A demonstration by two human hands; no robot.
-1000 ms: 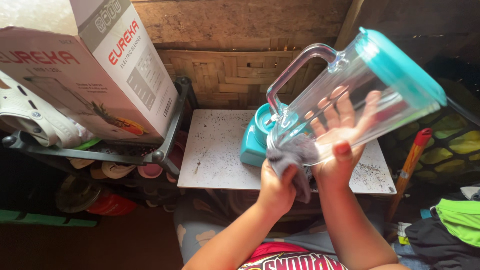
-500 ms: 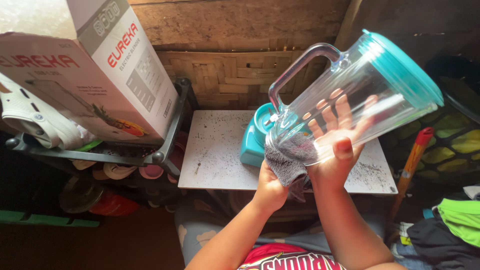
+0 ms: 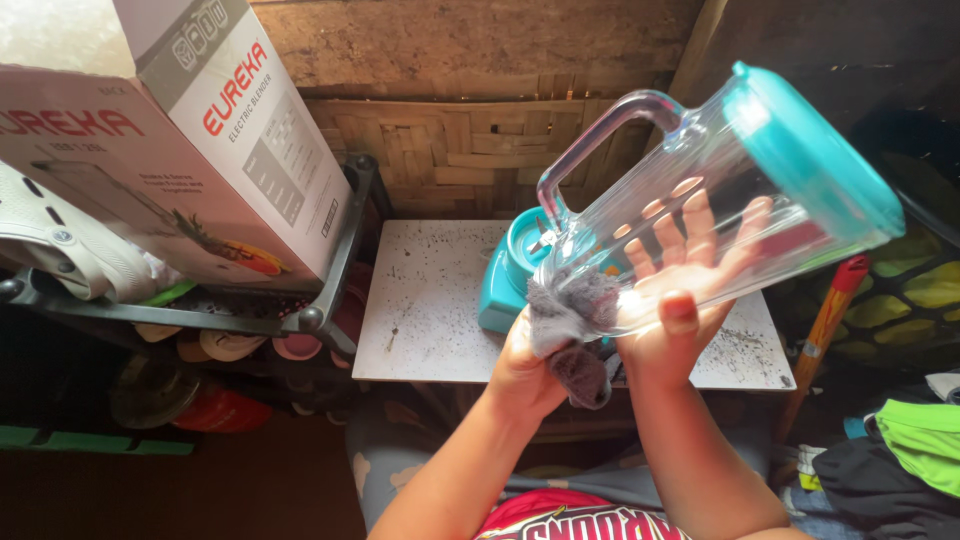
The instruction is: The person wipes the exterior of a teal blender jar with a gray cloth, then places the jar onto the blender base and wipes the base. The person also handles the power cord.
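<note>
A clear plastic blender jar (image 3: 640, 190) with a teal lid (image 3: 812, 150) and a clear handle is tilted on its side above a small white table (image 3: 430, 320). My right hand (image 3: 680, 300) cradles the jar from below, fingers spread against its wall. My left hand (image 3: 525, 365) presses a grey cloth (image 3: 570, 325) against the jar's bottom end. Behind the jar's base, the teal blender base (image 3: 510, 275) stands on the table.
A large white and red blender carton (image 3: 150, 150) sits on a black metal rack (image 3: 330, 300) at the left, with a white shoe (image 3: 60, 250) beside it. Woven wall behind. An orange-red stick (image 3: 825, 320) and green and dark fabric (image 3: 915, 450) lie at the right.
My left hand has worked the grey cloth slightly around the jar's bottom end. The jar stays tilted in my right hand in nearly the same place.
</note>
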